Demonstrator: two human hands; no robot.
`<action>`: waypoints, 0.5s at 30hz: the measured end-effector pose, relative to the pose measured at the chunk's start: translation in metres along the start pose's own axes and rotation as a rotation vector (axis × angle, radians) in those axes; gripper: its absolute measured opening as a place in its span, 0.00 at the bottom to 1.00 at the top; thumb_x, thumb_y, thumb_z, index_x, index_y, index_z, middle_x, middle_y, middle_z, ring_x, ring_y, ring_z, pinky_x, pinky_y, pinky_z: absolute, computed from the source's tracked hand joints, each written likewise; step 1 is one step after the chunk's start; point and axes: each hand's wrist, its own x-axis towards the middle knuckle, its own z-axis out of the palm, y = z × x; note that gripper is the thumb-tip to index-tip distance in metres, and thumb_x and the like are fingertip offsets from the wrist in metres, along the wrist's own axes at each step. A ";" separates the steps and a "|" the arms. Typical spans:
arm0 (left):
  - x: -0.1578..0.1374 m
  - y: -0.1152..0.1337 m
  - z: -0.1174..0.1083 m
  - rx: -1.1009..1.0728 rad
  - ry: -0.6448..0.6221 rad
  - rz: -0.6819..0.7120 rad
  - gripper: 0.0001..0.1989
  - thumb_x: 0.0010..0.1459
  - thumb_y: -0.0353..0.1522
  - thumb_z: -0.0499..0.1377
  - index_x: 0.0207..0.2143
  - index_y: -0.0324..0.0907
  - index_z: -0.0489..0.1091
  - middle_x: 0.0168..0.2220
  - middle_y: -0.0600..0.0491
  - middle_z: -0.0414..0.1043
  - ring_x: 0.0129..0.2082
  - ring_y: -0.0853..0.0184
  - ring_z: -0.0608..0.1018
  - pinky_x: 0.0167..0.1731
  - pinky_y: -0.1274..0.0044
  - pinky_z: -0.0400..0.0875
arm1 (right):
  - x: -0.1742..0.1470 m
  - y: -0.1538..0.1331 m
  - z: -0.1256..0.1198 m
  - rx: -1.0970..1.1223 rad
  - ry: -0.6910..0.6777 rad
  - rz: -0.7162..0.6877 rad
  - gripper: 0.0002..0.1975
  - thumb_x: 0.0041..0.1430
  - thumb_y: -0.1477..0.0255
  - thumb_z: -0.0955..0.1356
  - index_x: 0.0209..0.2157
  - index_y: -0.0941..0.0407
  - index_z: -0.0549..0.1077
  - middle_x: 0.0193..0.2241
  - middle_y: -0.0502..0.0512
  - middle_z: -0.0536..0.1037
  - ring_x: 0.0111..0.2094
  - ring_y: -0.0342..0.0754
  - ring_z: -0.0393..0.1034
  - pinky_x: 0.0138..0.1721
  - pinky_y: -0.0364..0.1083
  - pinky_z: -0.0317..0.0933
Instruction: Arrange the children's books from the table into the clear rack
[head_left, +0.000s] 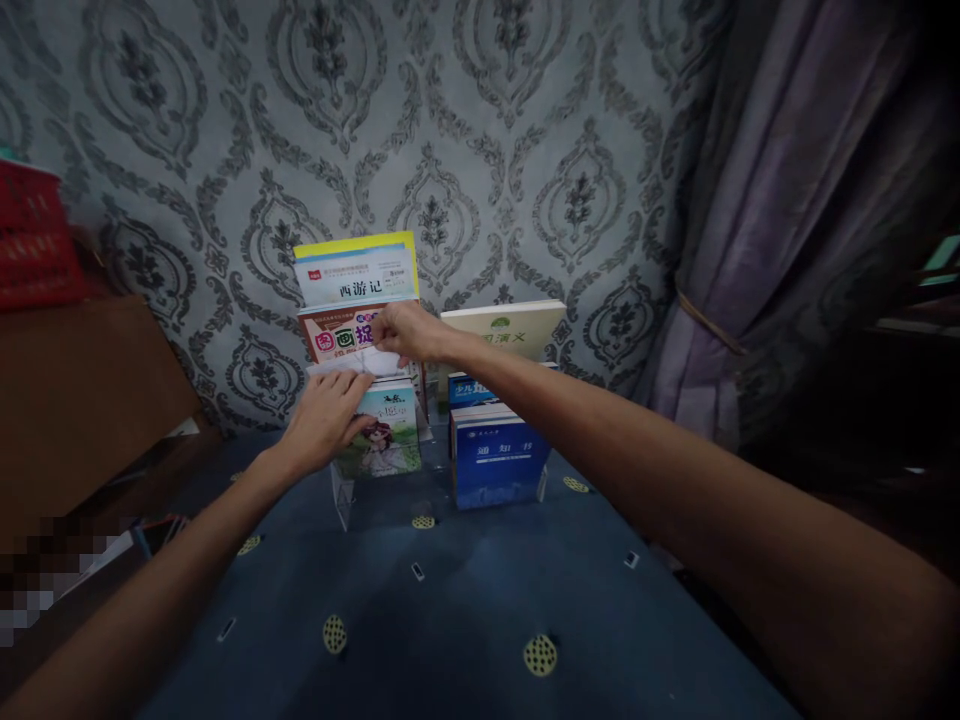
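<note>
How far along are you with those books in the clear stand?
Looks done: the clear tiered stand already holds books in two columns, with a blue book in front on the right. In hand: both hands, left hand and right hand, grip a thin white book or paper over the left column, above the green cartoon-girl book. Left: that white piece is not yet seated.
</note>
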 end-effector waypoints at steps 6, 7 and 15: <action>0.001 0.001 -0.002 -0.045 -0.009 -0.017 0.21 0.62 0.38 0.58 0.54 0.39 0.62 0.47 0.43 0.70 0.47 0.54 0.71 0.45 0.67 0.62 | 0.003 -0.003 -0.010 -0.016 0.057 0.018 0.07 0.58 0.83 0.66 0.35 0.63 0.77 0.26 0.52 0.75 0.23 0.41 0.70 0.23 0.38 0.60; 0.001 0.001 -0.002 -0.046 -0.013 -0.023 0.21 0.62 0.38 0.58 0.54 0.39 0.62 0.47 0.43 0.70 0.47 0.54 0.71 0.45 0.67 0.62 | 0.004 -0.002 -0.008 -0.024 0.041 0.020 0.08 0.58 0.83 0.66 0.35 0.63 0.77 0.26 0.52 0.75 0.24 0.42 0.70 0.24 0.38 0.60; 0.000 0.000 0.002 -0.041 0.005 -0.003 0.20 0.64 0.38 0.54 0.55 0.38 0.61 0.47 0.41 0.70 0.47 0.52 0.70 0.46 0.65 0.62 | 0.001 0.005 0.015 -0.147 -0.056 0.044 0.09 0.56 0.84 0.66 0.36 0.63 0.78 0.30 0.54 0.79 0.32 0.43 0.72 0.32 0.39 0.61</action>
